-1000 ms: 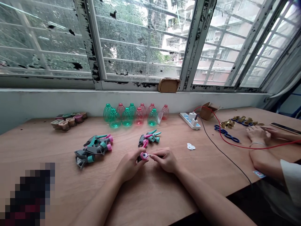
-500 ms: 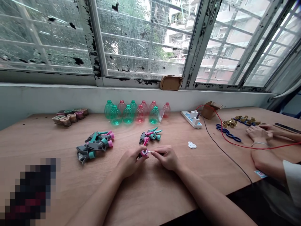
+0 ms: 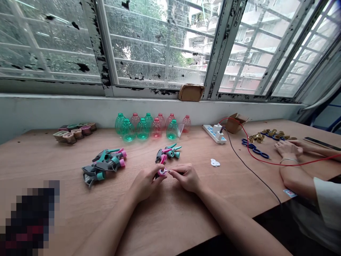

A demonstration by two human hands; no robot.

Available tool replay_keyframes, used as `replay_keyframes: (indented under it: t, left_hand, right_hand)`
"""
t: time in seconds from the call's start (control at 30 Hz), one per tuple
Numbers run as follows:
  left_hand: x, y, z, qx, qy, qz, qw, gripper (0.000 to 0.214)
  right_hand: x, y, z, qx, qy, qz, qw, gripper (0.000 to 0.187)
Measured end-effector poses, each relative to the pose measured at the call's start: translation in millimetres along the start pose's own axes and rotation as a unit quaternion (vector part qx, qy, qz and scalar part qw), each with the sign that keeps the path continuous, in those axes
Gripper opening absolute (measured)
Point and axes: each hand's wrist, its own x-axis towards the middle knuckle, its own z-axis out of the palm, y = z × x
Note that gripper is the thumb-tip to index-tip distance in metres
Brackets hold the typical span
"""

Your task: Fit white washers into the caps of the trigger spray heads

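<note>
My left hand (image 3: 146, 183) is closed round a spray trigger head with a pink collar (image 3: 161, 171), held just above the wooden table (image 3: 170, 213). My right hand (image 3: 185, 177) pinches a thin pale tube at the collar's opening. A small group of trigger heads (image 3: 168, 153) lies just beyond my hands. A larger pile of grey, teal and pink trigger heads (image 3: 104, 165) lies to the left.
Green and pink plastic bottles (image 3: 149, 127) stand in rows by the wall. Small tubs (image 3: 74, 131) sit at back left. A power strip (image 3: 214, 133) with red and black cables, a small white part (image 3: 214, 163), and another person's hands (image 3: 289, 149) among blue and gold pieces are at the right.
My hands have stayed together on the pink-collared head, shifting only slightly. The view has tilted a little. The other person's hands remain by the gold pieces.
</note>
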Motion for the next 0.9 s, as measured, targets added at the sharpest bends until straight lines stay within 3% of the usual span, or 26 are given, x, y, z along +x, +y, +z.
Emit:
replay_keyframes:
  t: [0.33, 0.9]
  left_hand:
    - [-0.7, 1.5, 3.1, 0.001, -0.001, -0.007, 1.000, 0.021]
    - [-3.7, -0.8, 3.9, 0.009, 0.000, -0.036, 0.999, 0.039]
  right_hand:
    - [-1.3, -0.5, 1.2, -0.023, 0.001, -0.003, 1.000, 0.031]
    - [1.8, 0.2, -2.3, 0.062, -0.004, 0.005, 0.998, 0.022]
